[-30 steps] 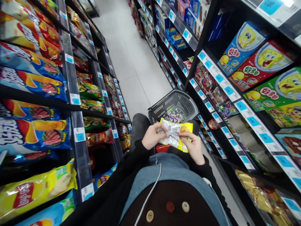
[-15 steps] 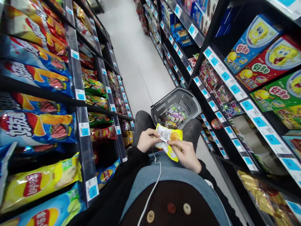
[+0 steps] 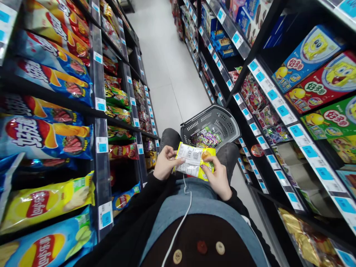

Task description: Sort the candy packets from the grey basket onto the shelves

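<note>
A yellow and white snack bag (image 3: 191,157) is held flat above my lap, its printed back with small text facing up. My left hand (image 3: 166,163) pinches the bag's left end, thumb on top. At the right end my right hand (image 3: 218,176) grips it between thumb and fingers. Just beyond the bag, by my knees, stands a dark grey shopping basket (image 3: 230,128). Inside the basket lie purple and green candy packets (image 3: 207,138).
On the left, shelves hold chip bags, among them a yellow Lay's bag (image 3: 41,202). To the right, shelves carry cartoon boxes (image 3: 319,87) behind price-label strips (image 3: 303,142). A grey tiled aisle floor (image 3: 158,55) runs ahead. A white cable (image 3: 178,230) hangs over my front.
The snack bag was tilted and bunched half a second ago; now it is stretched out flatter between both hands. The view has shifted slightly, and the basket appears a little farther right.
</note>
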`<state>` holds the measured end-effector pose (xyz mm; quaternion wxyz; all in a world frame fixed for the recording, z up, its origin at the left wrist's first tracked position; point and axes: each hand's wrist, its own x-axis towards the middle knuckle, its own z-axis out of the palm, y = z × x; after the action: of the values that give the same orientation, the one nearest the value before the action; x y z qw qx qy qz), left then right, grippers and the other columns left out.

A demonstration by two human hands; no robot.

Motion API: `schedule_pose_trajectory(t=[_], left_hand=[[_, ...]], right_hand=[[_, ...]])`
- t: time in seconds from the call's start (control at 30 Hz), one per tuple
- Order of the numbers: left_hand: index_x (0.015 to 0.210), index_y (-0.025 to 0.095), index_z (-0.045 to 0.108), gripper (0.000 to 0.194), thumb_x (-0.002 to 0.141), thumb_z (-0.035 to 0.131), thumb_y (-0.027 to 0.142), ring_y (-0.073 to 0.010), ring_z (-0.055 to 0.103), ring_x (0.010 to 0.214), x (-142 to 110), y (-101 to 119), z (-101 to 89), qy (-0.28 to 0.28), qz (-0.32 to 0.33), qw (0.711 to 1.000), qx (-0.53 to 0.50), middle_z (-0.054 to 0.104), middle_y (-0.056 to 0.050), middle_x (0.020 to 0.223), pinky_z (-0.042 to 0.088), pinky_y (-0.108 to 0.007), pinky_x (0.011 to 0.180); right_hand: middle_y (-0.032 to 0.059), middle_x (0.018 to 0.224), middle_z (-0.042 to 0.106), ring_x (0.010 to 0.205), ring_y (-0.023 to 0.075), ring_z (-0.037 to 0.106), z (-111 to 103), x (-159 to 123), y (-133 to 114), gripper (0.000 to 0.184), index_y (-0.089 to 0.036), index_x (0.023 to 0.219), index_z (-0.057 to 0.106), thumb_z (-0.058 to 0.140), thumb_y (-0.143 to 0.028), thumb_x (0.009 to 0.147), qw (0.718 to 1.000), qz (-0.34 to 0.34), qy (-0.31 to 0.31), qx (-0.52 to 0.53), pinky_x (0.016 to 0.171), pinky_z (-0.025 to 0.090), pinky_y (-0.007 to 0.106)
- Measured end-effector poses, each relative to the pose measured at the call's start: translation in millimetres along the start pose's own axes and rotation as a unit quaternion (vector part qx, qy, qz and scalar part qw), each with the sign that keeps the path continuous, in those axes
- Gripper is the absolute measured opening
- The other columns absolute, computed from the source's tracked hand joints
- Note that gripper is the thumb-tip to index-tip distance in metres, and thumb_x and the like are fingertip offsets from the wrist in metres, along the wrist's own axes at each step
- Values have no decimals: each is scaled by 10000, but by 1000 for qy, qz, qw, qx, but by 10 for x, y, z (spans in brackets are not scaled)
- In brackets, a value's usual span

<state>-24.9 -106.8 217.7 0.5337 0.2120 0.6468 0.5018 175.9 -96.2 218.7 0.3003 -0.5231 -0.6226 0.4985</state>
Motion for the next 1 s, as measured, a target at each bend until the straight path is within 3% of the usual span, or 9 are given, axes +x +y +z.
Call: schedule_pose_trajectory(t=[0.1,0.2,0.3,0.4,0.5,0.67,0.73,0.87,1.0], left_hand=[[825,192,437,664,328,877,203,-139,626,589,11,-52,-16,10,-25,999,-26,651,47,681,508,-266,571],[924,145,554,684,331,885,225,-173,645,634,8,-130,-58,5,-54,998,-35,689,-6,715,526,-324,642],[827,96,660,546,359,885,264,-203,651,669,3,-205,-105,-24,-90,996,-15,715,-63,749,519,-356,698],[785,108,703,453,403,876,278,-207,648,686,0,-251,-125,-51,-80,995,3,722,-59,748,513,-356,718],[778,141,717,386,462,860,310,-214,654,739,-9,-267,-93,-69,-24,997,-9,722,-52,773,513,-368,756],[519,151,622,329,420,881,330,-318,582,1105,-18,-238,21,-55,108,991,-55,662,-132,1138,461,-444,919],[488,147,595,355,389,888,321,-323,606,1060,-9,-214,39,-56,90,992,-72,652,-142,1164,488,-443,864],[584,156,675,238,458,829,288,-215,657,647,0,-155,-4,-70,-31,990,-117,716,-79,725,514,-337,598],[717,117,726,285,548,720,346,-210,648,634,3,-141,-59,-112,-56,979,-159,717,-104,742,517,-338,591]], right_hand=[[95,1140,640,961,200,653,141,17,130,486,-186,1260,440,578,-316,813,992,40,63,101,811,524,303],[128,1207,609,973,201,658,264,70,291,679,-168,1376,303,600,-342,791,973,68,50,217,814,544,315],[108,1074,679,902,221,670,290,114,415,516,-150,1176,542,656,-388,733,964,95,-23,248,793,554,336],[74,941,715,828,223,670,227,107,444,369,-148,977,651,676,-395,705,964,101,-29,246,760,554,347],[47,868,718,790,203,665,109,60,371,226,-177,896,696,640,-341,752,977,39,7,209,749,545,343],[16,907,699,1052,219,592,-66,-30,197,169,-307,739,737,612,-219,811,974,-213,20,79,1002,418,452],[14,1075,649,1220,250,465,-88,-50,184,148,-346,726,742,666,-230,778,966,-251,63,0,1065,334,495],[10,1330,458,1301,283,358,-113,-48,248,77,-319,712,748,696,-289,760,967,-211,119,-74,1057,346,496],[40,1236,559,1173,211,519,-174,-38,282,266,-305,889,737,497,-190,881,972,-221,26,-71,966,466,409]])
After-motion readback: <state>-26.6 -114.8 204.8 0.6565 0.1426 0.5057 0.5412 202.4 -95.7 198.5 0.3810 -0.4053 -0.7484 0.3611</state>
